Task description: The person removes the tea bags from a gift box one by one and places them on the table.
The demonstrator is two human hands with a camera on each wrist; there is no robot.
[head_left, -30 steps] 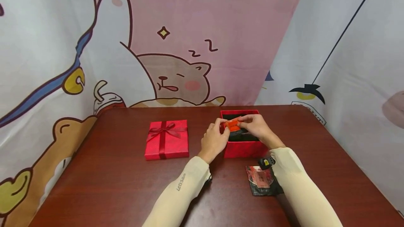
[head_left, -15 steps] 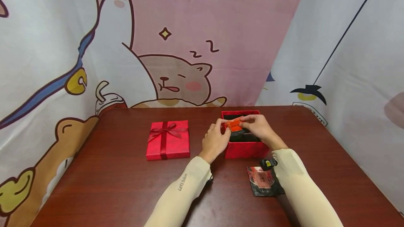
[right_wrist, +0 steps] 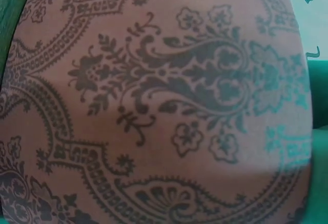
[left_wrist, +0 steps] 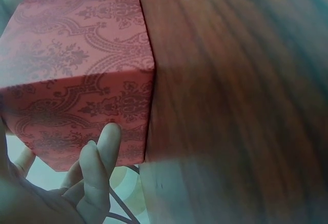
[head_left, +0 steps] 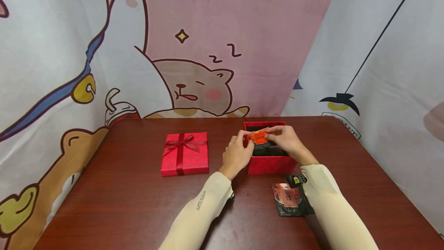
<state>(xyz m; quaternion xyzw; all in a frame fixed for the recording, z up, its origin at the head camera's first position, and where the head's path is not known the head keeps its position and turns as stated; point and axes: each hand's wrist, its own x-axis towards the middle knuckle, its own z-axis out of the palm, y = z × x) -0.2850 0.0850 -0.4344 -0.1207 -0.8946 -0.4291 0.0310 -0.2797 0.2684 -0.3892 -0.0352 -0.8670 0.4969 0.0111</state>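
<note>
In the head view, a small orange packet (head_left: 261, 137) is stretched between both hands above an uncovered red gift box (head_left: 272, 165). My right hand (head_left: 287, 141) pinches the packet's right end. The left hand (head_left: 237, 154) pinches its left end, close to the box's left rim. Dark contents (head_left: 268, 149) show inside the box below the packet; their kind cannot be made out. From the left wrist, several left fingers (left_wrist: 95, 175) lie beside the box's patterned side (left_wrist: 77, 106). Another patterned box side (right_wrist: 164, 106) fills most of the right wrist view, hiding the right fingertips.
A red box lid (head_left: 185, 153) with a ribbon bow lies on the brown table (head_left: 138, 203) to the left. A flat black pouch (head_left: 289, 200) with a reddish label lies in front of the box, partly under the right forearm. A cartoon-printed curtain (head_left: 263, 49) hangs behind the table.
The right hand has shifted slightly to the right, and more of the orange packet shows between the hands. The left hand keeps its place beside the box rim.
</note>
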